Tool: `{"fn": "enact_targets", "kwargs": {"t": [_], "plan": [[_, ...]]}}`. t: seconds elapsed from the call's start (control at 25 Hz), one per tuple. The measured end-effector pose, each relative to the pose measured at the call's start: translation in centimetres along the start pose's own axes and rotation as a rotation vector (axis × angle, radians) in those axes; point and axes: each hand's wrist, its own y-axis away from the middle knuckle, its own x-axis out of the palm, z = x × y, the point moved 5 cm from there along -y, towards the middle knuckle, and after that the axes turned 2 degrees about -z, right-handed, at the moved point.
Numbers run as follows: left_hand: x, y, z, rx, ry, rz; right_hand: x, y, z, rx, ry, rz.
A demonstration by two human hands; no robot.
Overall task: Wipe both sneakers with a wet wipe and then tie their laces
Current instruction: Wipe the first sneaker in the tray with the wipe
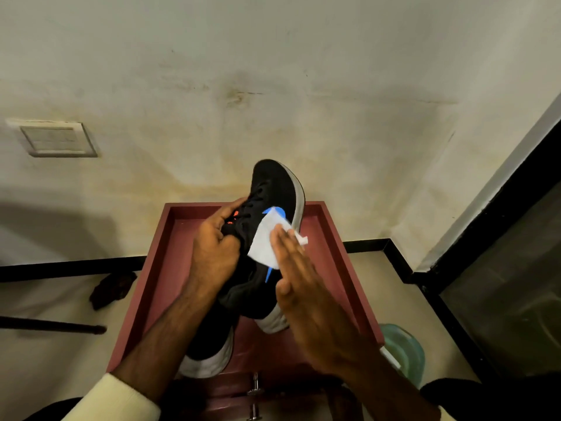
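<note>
Our left hand (212, 250) curls round the laced throat of a black mesh sneaker with a white sole and blue side mark (273, 183), holding it toe-up over the shallow red-brown wooden tray (145, 281). Our right hand (306, 287), fingers straight and together, presses a white wet wipe (264, 241) flat against the sneaker's side. The second black, white-soled sneaker (206, 360) lies in the tray beneath our left forearm.

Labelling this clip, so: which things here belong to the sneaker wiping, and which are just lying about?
In the job: held sneaker, second sneaker, wet wipe, left hand, right hand.
Lying about: dark cloth, dark rod, green plastic item, wall plate.
</note>
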Motion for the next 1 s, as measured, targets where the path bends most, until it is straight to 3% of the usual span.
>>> {"fn": "enact_targets", "kwargs": {"t": [0.24,0.44,0.64,0.84,1.0], "plan": [[-1.4,-0.5,0.1,-0.071,-0.06,-0.081,1.4,1.9,1.8,-0.174,0.221,0.109],[1.4,1.4,-1.4,0.061,-0.208,0.075,0.0,-1.0,0.0,-0.02,0.157,-0.022],[0.8,0.2,0.3,-0.071,-0.14,-0.016,2.3,1.3,1.3,-0.078,0.241,0.042],[-0.5,-0.2,1.5,-0.279,-0.062,-0.142,4.6,3.6,2.1,-0.283,0.528,-0.131],[0.8,0.8,2.3,-0.393,-0.08,-0.113,0.9,0.7,1.3,-0.167,0.622,-0.339]]}}
